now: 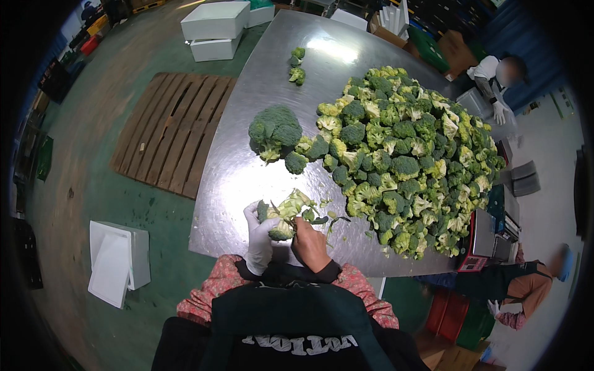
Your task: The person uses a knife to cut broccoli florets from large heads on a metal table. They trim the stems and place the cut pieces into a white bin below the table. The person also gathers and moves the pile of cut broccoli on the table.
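Observation:
My left hand (261, 236), in a white glove, grips a partly cut broccoli head (280, 229) above the near edge of a steel table (222, 218). Bare, my right hand (311, 241) is curled close against the cut stalks, around what looks like a small hand tool, mostly hidden by the fingers. Leaf and stem trimmings (332, 220) lie just right of my hands. A whole broccoli head (274, 130) rests farther up the table, with a loose floret (295, 162) beside it. A large heap of broccoli florets (408, 162) covers the table's right side.
A few florets (297, 74) sit near the far end. Left of the table are a wooden pallet (171, 130) and white foam boxes (213, 28). Another foam box (139, 250) stands nearer. One person (496, 83) is beyond the heap; another (519, 283) is at right.

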`<state>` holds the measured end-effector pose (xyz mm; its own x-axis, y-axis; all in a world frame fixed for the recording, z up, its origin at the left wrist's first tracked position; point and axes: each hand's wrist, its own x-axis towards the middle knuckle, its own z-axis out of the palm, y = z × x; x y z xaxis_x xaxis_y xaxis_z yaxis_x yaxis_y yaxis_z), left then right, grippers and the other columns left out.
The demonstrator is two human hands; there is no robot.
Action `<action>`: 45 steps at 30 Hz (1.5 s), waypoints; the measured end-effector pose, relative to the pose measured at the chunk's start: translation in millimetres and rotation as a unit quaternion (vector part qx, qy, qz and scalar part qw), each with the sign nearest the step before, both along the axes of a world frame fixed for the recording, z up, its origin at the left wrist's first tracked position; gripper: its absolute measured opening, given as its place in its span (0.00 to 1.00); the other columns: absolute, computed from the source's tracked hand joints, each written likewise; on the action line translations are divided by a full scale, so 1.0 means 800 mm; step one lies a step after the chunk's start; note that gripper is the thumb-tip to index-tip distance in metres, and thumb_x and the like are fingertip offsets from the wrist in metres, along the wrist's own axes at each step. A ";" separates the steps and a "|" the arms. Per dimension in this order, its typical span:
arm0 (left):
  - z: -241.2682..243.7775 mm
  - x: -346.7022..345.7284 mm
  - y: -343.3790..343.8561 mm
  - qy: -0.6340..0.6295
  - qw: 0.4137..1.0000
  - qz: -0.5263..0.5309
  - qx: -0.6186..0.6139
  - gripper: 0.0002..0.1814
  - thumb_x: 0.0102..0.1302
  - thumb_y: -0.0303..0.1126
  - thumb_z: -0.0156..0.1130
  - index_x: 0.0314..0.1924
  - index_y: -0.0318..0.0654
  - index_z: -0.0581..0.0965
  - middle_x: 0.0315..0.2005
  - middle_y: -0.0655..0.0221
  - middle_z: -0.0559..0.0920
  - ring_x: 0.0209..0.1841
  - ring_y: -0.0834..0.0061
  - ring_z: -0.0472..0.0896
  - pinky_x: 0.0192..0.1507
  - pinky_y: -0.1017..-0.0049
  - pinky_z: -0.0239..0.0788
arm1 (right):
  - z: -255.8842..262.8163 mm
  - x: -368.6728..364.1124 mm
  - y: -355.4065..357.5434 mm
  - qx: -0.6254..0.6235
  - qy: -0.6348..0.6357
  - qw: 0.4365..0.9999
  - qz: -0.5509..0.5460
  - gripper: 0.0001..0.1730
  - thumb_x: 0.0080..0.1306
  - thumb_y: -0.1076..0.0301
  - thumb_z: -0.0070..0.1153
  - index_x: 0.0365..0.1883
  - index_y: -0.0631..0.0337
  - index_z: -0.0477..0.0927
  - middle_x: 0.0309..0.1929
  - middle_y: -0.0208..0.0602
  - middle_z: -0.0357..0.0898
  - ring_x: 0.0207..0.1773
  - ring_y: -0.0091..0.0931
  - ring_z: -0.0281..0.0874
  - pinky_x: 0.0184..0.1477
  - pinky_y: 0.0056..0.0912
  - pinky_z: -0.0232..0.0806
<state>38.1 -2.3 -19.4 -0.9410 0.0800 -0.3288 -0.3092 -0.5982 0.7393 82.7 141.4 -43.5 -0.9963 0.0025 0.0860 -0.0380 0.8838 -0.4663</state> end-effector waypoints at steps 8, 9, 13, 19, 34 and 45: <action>0.054 -0.008 -0.012 0.099 0.991 -0.009 -0.088 0.36 0.57 0.26 0.58 0.67 0.34 0.60 0.55 0.59 0.70 0.55 0.67 0.73 0.62 0.69 0.66 | 0.012 0.007 0.031 -0.061 -0.060 0.996 -0.034 0.15 0.64 0.76 0.47 0.49 0.68 0.69 0.25 0.59 0.79 0.30 0.55 0.79 0.34 0.59 0.69; 0.041 -0.013 -0.017 0.107 0.991 -0.014 -0.077 0.36 0.59 0.25 0.56 0.68 0.35 0.60 0.56 0.58 0.70 0.57 0.67 0.73 0.63 0.69 0.67 | 0.012 0.007 0.034 -0.075 -0.063 0.994 -0.039 0.13 0.64 0.76 0.47 0.48 0.67 0.70 0.26 0.58 0.80 0.31 0.55 0.79 0.35 0.58 0.70; -0.002 -0.024 -0.051 0.108 0.991 -0.065 0.047 0.33 0.63 0.22 0.52 0.70 0.33 0.61 0.60 0.55 0.71 0.63 0.63 0.74 0.66 0.66 0.68 | 0.029 0.007 0.042 -0.173 -0.097 0.979 -0.046 0.10 0.65 0.74 0.48 0.45 0.65 0.73 0.30 0.55 0.81 0.36 0.56 0.79 0.40 0.54 0.72; -0.015 -0.014 -0.061 -0.018 0.969 -0.142 0.204 0.30 0.67 0.23 0.51 0.70 0.31 0.62 0.62 0.53 0.72 0.64 0.59 0.74 0.67 0.62 0.69 | 0.081 -0.004 0.018 -0.488 -0.167 0.845 -0.142 0.18 0.74 0.67 0.53 0.58 0.65 0.72 0.33 0.30 0.81 0.20 0.18 0.74 0.20 0.25 0.65; 0.007 -0.009 -0.072 0.006 0.949 -0.278 0.145 0.33 0.68 0.32 0.61 0.69 0.36 0.60 0.60 0.58 0.72 0.63 0.63 0.75 0.64 0.63 0.70 | 0.087 -0.015 0.007 -0.589 -0.189 0.773 -0.142 0.22 0.68 0.66 0.65 0.56 0.65 0.74 0.38 0.29 0.76 0.17 0.11 0.65 0.17 0.17 0.60; -0.053 -0.007 -0.065 -0.024 0.971 -0.182 0.152 0.26 0.75 0.28 0.50 0.69 0.30 0.61 0.62 0.52 0.74 0.62 0.57 0.77 0.61 0.59 0.76 | 0.049 0.038 -0.026 -0.198 -0.062 0.976 -0.064 0.25 0.73 0.68 0.53 0.66 0.60 0.66 0.31 0.50 0.81 0.33 0.50 0.81 0.35 0.46 0.71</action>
<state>32.9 -54.0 -62.1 -0.8163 0.5046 -0.2811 -0.5710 -0.6319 0.5241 112.9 120.4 -4.1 -0.9883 0.1368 -0.0680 0.1396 0.6278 -0.7658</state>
